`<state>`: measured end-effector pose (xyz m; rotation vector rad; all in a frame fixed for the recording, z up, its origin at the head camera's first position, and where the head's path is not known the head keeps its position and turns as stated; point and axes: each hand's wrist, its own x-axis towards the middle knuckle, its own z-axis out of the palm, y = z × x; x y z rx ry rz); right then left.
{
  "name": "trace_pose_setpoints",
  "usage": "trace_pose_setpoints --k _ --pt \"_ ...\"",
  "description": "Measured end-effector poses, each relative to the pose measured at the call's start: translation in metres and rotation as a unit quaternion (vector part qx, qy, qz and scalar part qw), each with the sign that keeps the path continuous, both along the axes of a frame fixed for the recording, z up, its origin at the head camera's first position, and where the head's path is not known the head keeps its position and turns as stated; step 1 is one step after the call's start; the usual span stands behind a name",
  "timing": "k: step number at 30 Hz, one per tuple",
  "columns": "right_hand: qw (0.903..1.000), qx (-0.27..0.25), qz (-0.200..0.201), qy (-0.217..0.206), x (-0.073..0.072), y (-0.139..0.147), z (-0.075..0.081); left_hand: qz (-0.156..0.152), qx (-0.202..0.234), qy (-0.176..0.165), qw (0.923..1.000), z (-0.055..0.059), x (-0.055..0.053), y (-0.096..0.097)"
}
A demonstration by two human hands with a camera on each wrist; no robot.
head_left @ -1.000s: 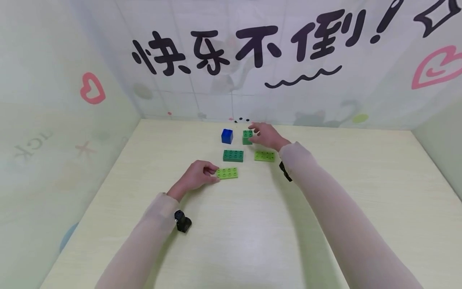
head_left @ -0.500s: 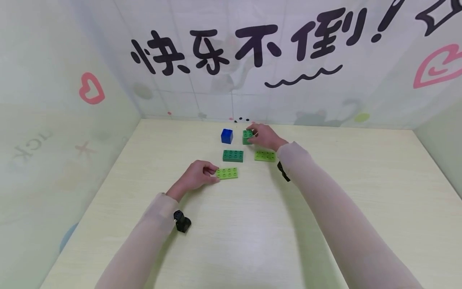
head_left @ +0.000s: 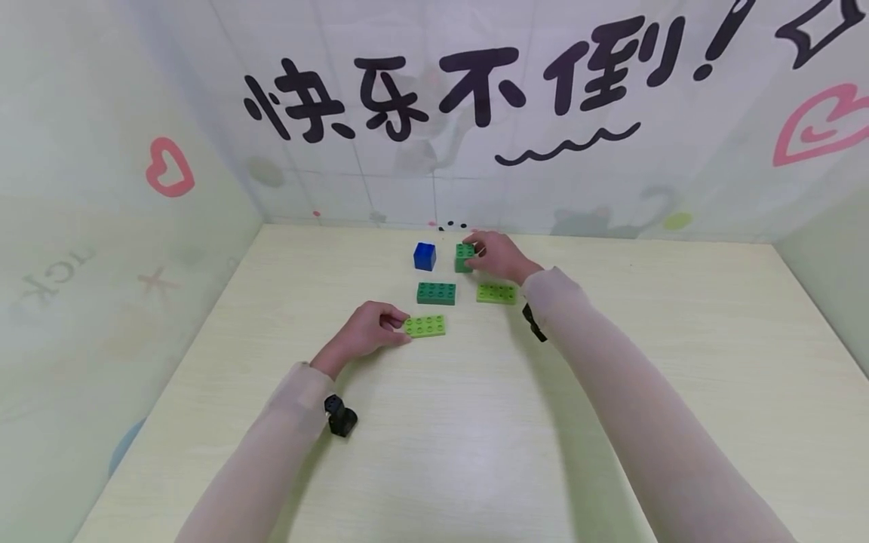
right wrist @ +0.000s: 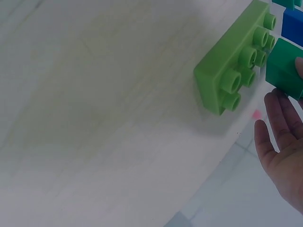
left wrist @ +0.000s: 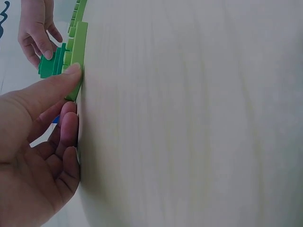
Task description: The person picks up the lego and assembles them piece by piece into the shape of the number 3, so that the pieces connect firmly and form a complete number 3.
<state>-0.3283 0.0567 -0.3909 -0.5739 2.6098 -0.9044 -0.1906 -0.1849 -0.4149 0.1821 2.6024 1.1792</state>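
My left hand (head_left: 366, 329) pinches the left end of a lime-green toy building brick (head_left: 425, 326) lying studs up. In the left wrist view its thumb (left wrist: 71, 73) presses on the edge of that brick. Farther back, my right hand (head_left: 501, 256) holds a square green building brick (head_left: 465, 260) from its right side. The right wrist view shows that green brick (right wrist: 283, 66) at the right edge, with several fingers stretched out below it. A blue brick (head_left: 425, 256) stands just left of it.
Between the hands lie a dark green long brick (head_left: 437, 292) and a second lime-green brick (head_left: 496, 293), just below the right hand. A printed cloth wall (head_left: 394, 196) closes off the table's (head_left: 434, 445) far edge. A black camera mount (head_left: 341, 416) sits at the left sleeve.
The right hand's fingers have come in closer around the square green brick. The left hand and all the bricks keep their places; the view shifts slightly.
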Motion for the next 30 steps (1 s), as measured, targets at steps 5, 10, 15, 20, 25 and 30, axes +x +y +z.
trace_pose_setpoints --k 5,10,15,20,25,30 --pt "1.0000 -0.005 0.001 0.004 0.001 0.003 0.003 0.001 -0.001 -0.001 1.0000 0.001 0.000 0.001" --pt "0.9999 -0.011 0.007 0.008 0.004 0.006 0.008 0.002 0.000 0.002 1.0000 0.001 0.002 0.002" --pt "0.9996 -0.021 0.012 0.016 0.007 0.007 0.015 0.001 0.001 0.006 1.0000 0.002 0.002 0.002" --pt "0.9995 -0.024 0.014 0.018 0.009 0.009 0.018 0.000 0.002 0.008 1.0000 0.003 0.003 0.002" --pt "0.9995 -0.023 0.012 0.020 0.011 0.012 0.019 -0.002 0.002 0.009 1.0000 0.001 0.002 0.002" --pt "0.9994 -0.027 0.011 0.020 0.014 0.016 0.021 0.001 0.001 0.008 1.0000 0.002 0.003 0.002"
